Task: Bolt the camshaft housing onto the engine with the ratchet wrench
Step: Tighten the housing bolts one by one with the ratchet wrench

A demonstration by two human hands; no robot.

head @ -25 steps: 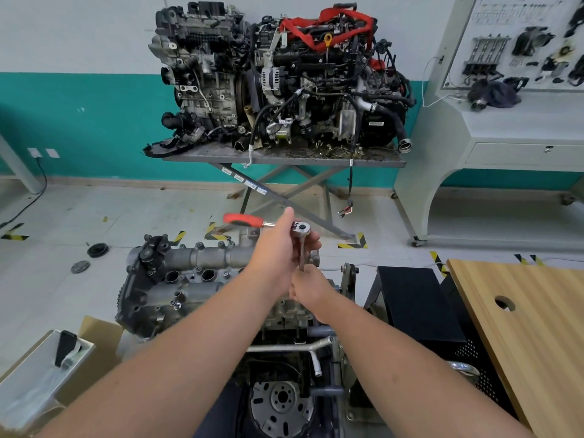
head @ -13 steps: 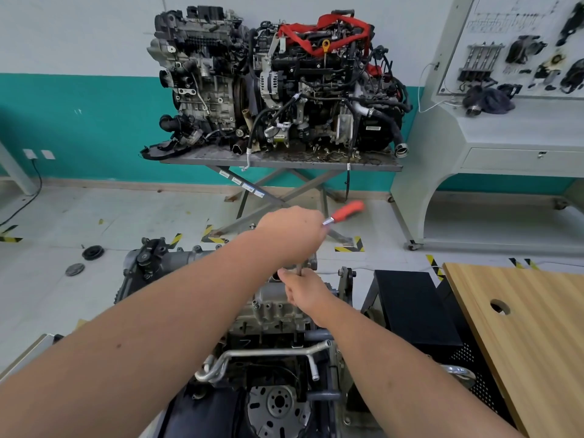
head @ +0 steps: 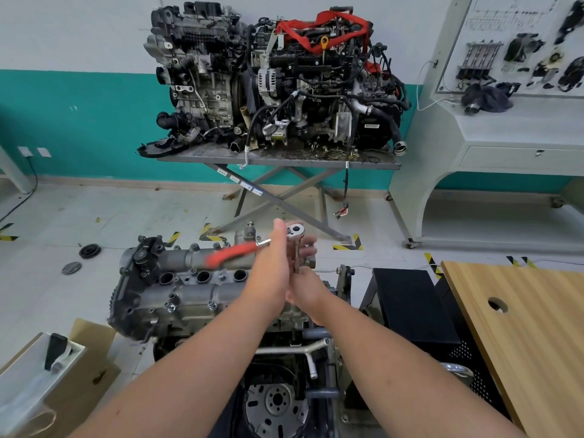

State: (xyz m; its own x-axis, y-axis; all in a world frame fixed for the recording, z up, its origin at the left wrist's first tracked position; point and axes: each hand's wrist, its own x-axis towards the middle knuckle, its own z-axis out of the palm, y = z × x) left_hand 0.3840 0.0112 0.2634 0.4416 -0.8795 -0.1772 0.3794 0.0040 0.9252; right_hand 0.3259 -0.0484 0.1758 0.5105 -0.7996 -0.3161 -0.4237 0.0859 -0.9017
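The ratchet wrench (head: 252, 251) lies roughly level above the right end of the camshaft housing (head: 189, 279), its blurred red handle pointing left and its chrome head at the right, with an extension bar dropping straight down toward the engine (head: 177, 311). The left hand (head: 273, 273) rests against the shank beside the head, fingers nearly straight. The right hand (head: 308, 290) curls around the bar's lower part.

Two bare forearms are seen, no sleeves worn; left hand (head: 271, 273) and right hand (head: 305, 290) are ungloved, without rings.
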